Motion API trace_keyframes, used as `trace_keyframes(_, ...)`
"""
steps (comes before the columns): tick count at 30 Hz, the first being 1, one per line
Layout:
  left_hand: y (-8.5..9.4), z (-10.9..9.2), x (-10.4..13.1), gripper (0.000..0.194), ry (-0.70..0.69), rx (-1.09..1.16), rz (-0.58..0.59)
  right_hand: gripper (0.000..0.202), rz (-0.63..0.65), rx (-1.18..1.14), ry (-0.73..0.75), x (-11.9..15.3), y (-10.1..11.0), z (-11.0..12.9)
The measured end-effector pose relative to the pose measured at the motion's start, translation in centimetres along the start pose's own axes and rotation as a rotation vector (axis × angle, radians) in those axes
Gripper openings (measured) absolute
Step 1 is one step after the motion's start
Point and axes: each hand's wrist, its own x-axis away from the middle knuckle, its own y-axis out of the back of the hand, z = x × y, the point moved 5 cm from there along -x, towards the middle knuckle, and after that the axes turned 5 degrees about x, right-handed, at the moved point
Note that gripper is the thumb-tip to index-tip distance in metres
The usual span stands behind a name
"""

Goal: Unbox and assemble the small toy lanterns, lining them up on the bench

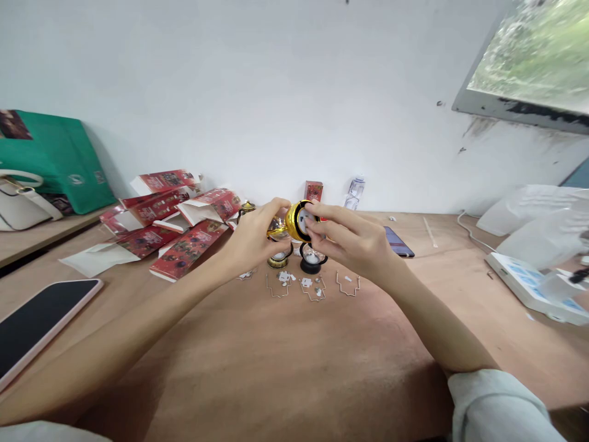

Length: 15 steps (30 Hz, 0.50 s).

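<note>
A small gold lantern (291, 222) with a clear globe is held up over the table, tipped on its side so its black-rimmed underside with a white centre turns to the right. My left hand (253, 236) is wrapped around its globe end. The fingers of my right hand (352, 236) are closed at the underside and cover part of it; whether a small piece is pinched there I cannot tell. Below stand a black lantern (311, 265) and a dark gold one (278, 260), partly hidden by my hands. Another dark gold lantern (247, 207) shows behind my left hand.
Bent wire pieces (348, 285) and small white bits (284, 277) lie in front of the lanterns. Red cartons (188, 248) are heaped at left, near a phone (43, 319). A clear bottle (354, 193), another phone (398, 241) and a power strip (529, 282) are farther right.
</note>
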Motion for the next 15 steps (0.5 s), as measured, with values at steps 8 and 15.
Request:
trace_keyframes(8,0.1,0.0,-0.1,0.035,-0.004,-0.023,0.007,0.012,0.038,-0.003,-0.012,0.3,-0.5,-0.2)
trace_keyframes(15,0.3,-0.2,-0.3,0.038,-0.016,0.071,0.047,0.014,0.017,-0.120,-0.086,-0.6,0.3,-0.6)
